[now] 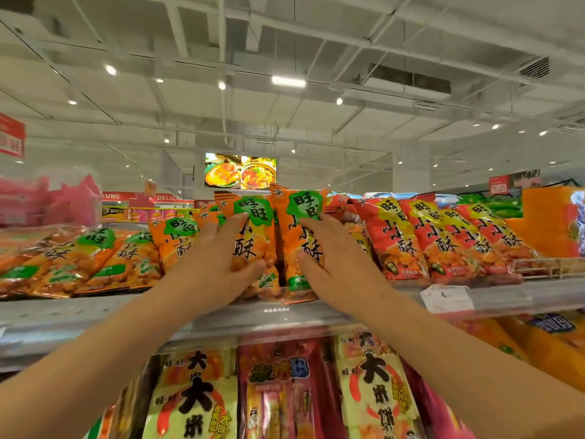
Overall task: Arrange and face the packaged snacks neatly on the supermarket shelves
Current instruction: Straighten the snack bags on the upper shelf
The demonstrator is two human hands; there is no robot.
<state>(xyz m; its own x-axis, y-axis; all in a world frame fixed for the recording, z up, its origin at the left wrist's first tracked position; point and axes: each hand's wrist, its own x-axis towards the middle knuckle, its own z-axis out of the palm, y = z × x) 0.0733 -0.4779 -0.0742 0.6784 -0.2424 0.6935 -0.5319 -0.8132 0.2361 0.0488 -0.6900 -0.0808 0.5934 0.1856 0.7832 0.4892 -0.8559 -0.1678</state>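
Note:
Two orange snack bags with green labels stand upright side by side on the top shelf (95, 315). My left hand (218, 264) grips the left bag (253, 229), fingers behind its left edge and thumb across its front. My right hand (335, 261) holds the right bag (304, 223) the same way from its right side. Several more orange bags (95, 258) lie slumped flat to the left. A row of red bags (443, 239) leans back to the right.
A white price tag (446, 297) hangs on the shelf rail at the right. On the shelf below stand yellow rice-cracker packs (196, 397) and red packs (278, 384). Large orange bags (550, 223) sit at the far right, pink packs (47, 201) at the far left.

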